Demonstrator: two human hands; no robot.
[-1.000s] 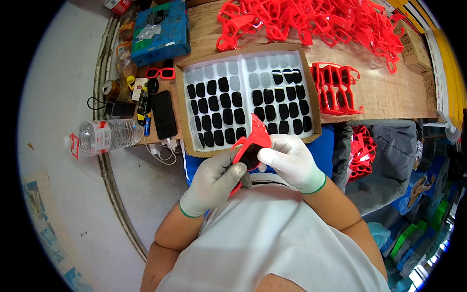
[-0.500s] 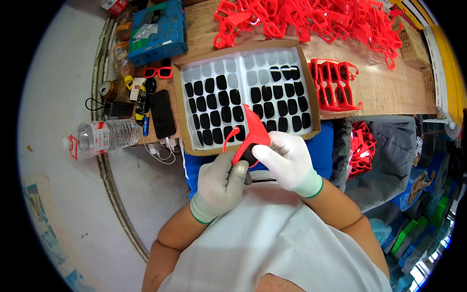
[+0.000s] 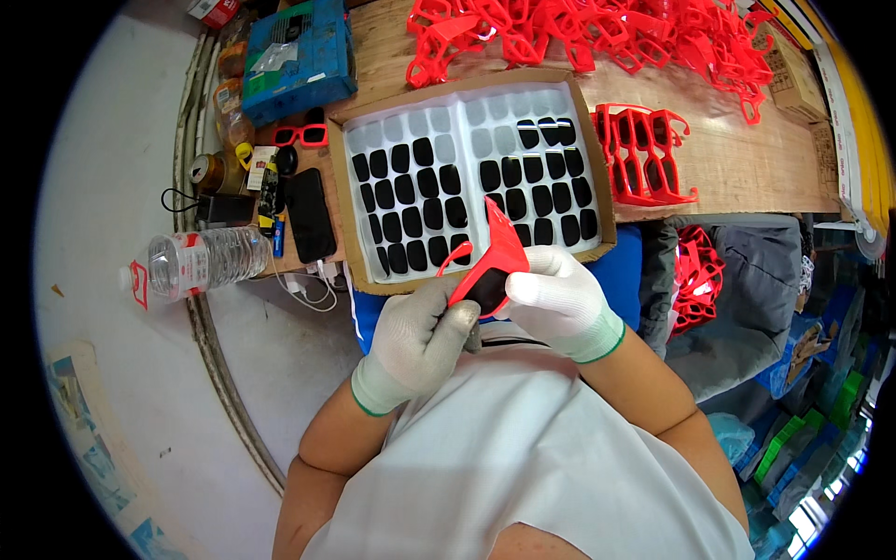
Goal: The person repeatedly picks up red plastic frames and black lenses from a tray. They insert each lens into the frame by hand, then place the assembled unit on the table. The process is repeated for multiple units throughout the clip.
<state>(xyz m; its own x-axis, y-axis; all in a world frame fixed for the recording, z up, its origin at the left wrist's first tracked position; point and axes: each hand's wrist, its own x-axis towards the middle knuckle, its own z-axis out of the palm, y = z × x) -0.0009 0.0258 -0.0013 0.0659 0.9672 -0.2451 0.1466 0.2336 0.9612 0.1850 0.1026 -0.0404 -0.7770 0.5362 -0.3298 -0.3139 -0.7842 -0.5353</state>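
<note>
Both of my hands wear white knit gloves and hold one pair of red sunglasses [image 3: 504, 249] near my lap. My left hand [image 3: 422, 341] pinches the lower left end of the frame, its thumb beside a dark lens [image 3: 487, 291]. On the opposite side my right hand [image 3: 558, 301] grips the frame, thumb along its edge. The temple arms point away from me. Just beyond lies a shallow cardboard box [image 3: 606, 238] with a white lining, where rows of black lenses sit in pockets; the farthest pockets show pale grey.
A heap of red frames [image 3: 597, 33] covers the back of the table. Stacked red sunglasses [image 3: 644, 157] stand right of the box. At left are a phone [image 3: 310, 217], a blue case [image 3: 299, 65] and a water bottle [image 3: 201, 264]. More red frames fill a grey bag [image 3: 737, 308].
The sunglasses have turned in my hands, so more of the dark lens shows. My left hand has shifted slightly down and left; my right hand has moved only a little.
</note>
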